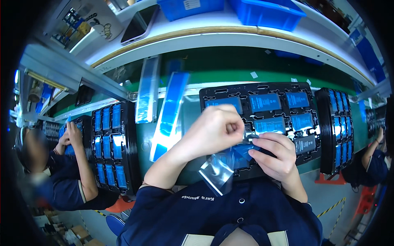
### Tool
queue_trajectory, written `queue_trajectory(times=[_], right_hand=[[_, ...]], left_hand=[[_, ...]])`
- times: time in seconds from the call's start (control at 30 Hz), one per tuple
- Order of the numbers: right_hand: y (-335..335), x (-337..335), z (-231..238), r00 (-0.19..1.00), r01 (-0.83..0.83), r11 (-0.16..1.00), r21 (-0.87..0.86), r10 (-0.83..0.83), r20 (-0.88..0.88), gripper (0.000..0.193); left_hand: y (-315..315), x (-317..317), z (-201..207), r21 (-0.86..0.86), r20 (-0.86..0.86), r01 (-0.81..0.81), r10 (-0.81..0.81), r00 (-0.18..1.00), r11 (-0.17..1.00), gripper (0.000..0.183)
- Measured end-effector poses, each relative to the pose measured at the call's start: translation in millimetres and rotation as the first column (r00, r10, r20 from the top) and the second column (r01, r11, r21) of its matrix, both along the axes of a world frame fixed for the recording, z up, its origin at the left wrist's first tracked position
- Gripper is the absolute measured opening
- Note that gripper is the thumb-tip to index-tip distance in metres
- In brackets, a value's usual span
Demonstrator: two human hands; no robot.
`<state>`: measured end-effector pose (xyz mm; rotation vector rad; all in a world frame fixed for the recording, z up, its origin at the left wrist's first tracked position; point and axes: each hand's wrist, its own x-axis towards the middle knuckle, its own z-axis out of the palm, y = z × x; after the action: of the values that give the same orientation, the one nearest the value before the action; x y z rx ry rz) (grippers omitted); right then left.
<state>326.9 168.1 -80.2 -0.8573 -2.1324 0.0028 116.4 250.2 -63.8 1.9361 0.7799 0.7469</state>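
Note:
My left hand (219, 129) is curled closed, thumb and fingertips pinched; what lies between them, if anything, is too small to tell. Close against it, my right hand (277, 156) grips a flat blue battery (243, 151) by its edge, partly hidden by the fingers. Both hands are above a black plastic tray (256, 87) with pockets of flat blue batteries (265, 102). One battery (305, 143) at the tray's right side looks dark grey. A clear, shiny plastic film (217, 171) hangs below my left hand; I cannot tell what holds it.
Stacked battery trays stand left (130, 147) and right (325, 131). Long blue film strips (171, 110) lie left of my tray. Beyond, a shelf (230, 35) carries blue bins (266, 15) and a phone (140, 24). A co-worker (78, 164) works at left, another (369, 164) at right.

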Motion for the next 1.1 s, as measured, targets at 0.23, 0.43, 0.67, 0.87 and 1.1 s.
queue_trajectory(times=[0.23, 0.43, 0.67, 0.87, 1.1], right_hand=[[2, 3, 3, 0.993, -0.015, 0.997, -0.071, 0.007, -0.119, 0.030], [1, 10, -2, 0.963, -0.027, 0.988, -0.155, -0.016, -0.269, 0.027], [-9, 24, -11, 0.812, 0.112, 0.941, -0.320, -0.272, -0.516, 0.018], [-17, 55, -16, 0.708, 0.164, 0.914, -0.371, -0.371, -0.601, 0.019], [-37, 123, -1, 0.433, 0.155, 0.718, -0.679, -0.667, -0.606, 0.027]], left_hand=[[67, -91, -5, 0.041, -0.175, -0.429, 0.429, 0.886, 0.902, 0.008], [103, -132, -41, -0.228, -0.270, -0.452, 0.390, 0.881, 0.863, 0.014], [113, -98, -73, -0.166, -0.300, -0.621, 0.561, 0.772, 0.766, 0.014], [114, -86, -93, -0.092, -0.293, -0.683, 0.636, 0.714, 0.724, 0.015], [126, -92, -108, 0.111, -0.358, -0.610, 0.604, 0.712, 0.785, 0.012]])
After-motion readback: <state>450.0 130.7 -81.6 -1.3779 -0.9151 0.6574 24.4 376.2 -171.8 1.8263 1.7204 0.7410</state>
